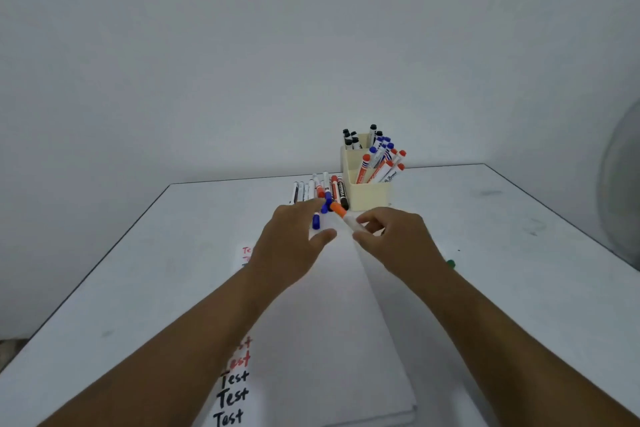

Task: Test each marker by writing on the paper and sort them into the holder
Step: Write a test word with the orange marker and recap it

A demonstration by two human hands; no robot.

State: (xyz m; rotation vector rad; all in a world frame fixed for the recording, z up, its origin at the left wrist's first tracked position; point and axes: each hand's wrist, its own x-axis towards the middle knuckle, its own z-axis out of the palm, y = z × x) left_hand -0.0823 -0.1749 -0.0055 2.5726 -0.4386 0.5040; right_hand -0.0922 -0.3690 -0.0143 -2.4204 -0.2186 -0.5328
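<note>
Holding an orange-capped marker point(346, 217) over the paper point(332, 322), the right hand point(391, 239) has its fingers point(369, 218) curled round the white barrel, thumb underneath, clamped on it. The marker's long axis runs up and to the left from that grip, so the orange cap pokes out beyond the fingertips, pointing toward the left hand point(291, 236). And there is the relation that matters: the cap sits just off the left fingertips, nearer to that hand than to anything else, with only a small gap between them. The left hand's fingers are spread and fairly straight, thumb apart from the rest, holding nothing; it looks poised to take the cap, which would have to pull off along that same slanted axis, away from the right grip.

Just beyond the left fingertips lies the loose row of untested markers point(320, 189) on the tabletop point(502, 253), with a blue-capped one point(317, 220) right beside the fingers; motion blur makes it hard to say whether the left hand touches it. Further out past the right fingers stands the cream holder point(367, 198), already carrying black, blue and orange markers in separate compartments. Back toward the wrists, the paper's left edge shows a column of "Test" written in red and black.
</note>
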